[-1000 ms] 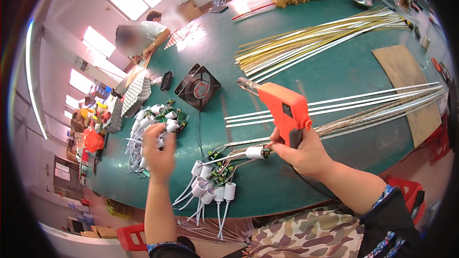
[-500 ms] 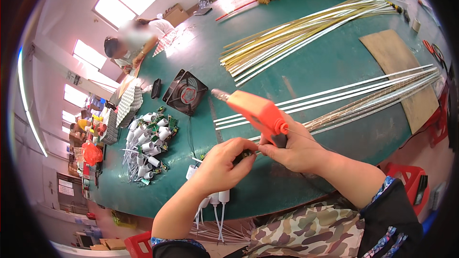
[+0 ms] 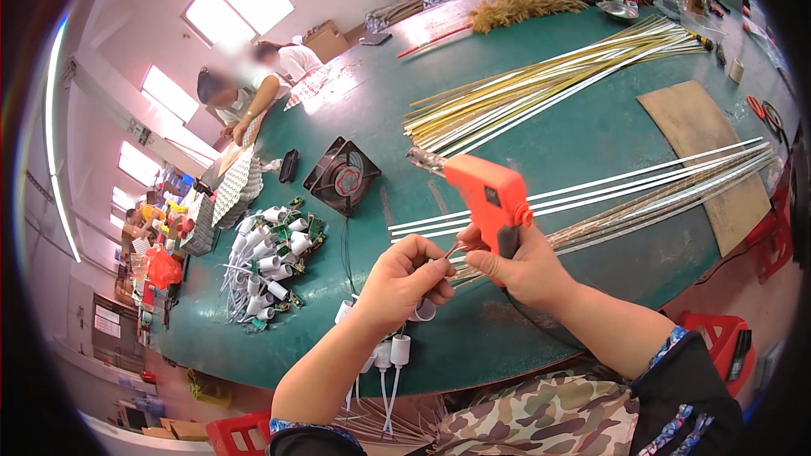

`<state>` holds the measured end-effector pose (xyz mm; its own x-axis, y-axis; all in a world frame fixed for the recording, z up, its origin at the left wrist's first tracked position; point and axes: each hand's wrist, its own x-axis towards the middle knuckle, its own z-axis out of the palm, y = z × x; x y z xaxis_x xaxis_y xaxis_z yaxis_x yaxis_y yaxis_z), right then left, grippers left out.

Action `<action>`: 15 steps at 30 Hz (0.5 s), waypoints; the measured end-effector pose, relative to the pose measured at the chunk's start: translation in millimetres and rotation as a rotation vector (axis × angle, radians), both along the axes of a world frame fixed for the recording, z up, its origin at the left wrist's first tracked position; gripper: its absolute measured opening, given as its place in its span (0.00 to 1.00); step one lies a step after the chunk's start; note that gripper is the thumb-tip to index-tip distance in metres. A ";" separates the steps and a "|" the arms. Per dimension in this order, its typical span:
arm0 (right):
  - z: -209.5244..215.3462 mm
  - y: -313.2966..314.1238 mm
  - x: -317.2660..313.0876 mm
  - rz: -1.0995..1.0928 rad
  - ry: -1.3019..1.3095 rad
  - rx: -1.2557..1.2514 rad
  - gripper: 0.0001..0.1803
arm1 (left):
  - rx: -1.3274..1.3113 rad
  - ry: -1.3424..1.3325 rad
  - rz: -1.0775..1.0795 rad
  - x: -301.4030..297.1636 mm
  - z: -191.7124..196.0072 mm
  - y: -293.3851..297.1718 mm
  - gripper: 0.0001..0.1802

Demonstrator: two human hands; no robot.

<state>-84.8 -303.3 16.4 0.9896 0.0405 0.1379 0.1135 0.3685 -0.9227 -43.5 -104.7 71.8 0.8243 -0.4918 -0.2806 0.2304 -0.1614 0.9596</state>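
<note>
My right hand is wrapped round the dark grip of an orange soldering gun, whose metal tip points left and up. Its thumb and fingers come close to thin bare-ended wires. My left hand pinches these wires between thumb and fingertips. Partly behind the left hand is a white cylindrical socket. Below it, more white sockets with trailing white cables hang by the table's near edge. To the left lies a heap of white sockets with green circuit boards.
A black fan stands beyond the heap. Long white and tan strips stretch right over a brown board, with another bundle farther back. Scissors lie at far right. Co-workers sit at the far left.
The soldering gun has tilted more upright and its tip has moved right, away from the fan. Wire ends now show between my hands. The whole view has shifted slightly.
</note>
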 end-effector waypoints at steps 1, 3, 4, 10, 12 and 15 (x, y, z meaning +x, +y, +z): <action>0.1 2.1 -1.3 -0.003 0.001 -0.003 0.25 | 0.012 0.001 0.004 -0.8 0.0 -3.1 0.05; 0.1 5.6 -3.4 0.052 -0.008 -0.048 0.28 | 0.042 -0.018 0.002 -3.7 -3.0 -9.4 0.06; -0.2 8.7 -4.6 0.004 -0.008 -0.086 0.28 | 0.075 -0.039 0.002 -4.4 -4.1 -12.0 0.06; -4.5 2.1 -1.3 -0.059 -0.007 -0.090 0.24 | 0.065 0.001 -0.026 -5.4 -3.7 -19.8 0.08; -1.3 0.1 -1.4 -0.062 0.008 -0.069 0.21 | 0.052 0.030 -0.030 -3.3 -4.6 -15.9 0.08; 4.9 -1.3 -2.3 -0.035 0.052 -0.001 0.17 | -0.006 0.104 -0.037 1.1 -7.9 -5.7 0.07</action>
<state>-87.1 -304.6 21.3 0.9962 0.0056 0.0865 0.0785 0.3647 -0.9278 -42.3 -110.4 63.8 0.7721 -0.5235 -0.3603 0.3224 -0.1658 0.9319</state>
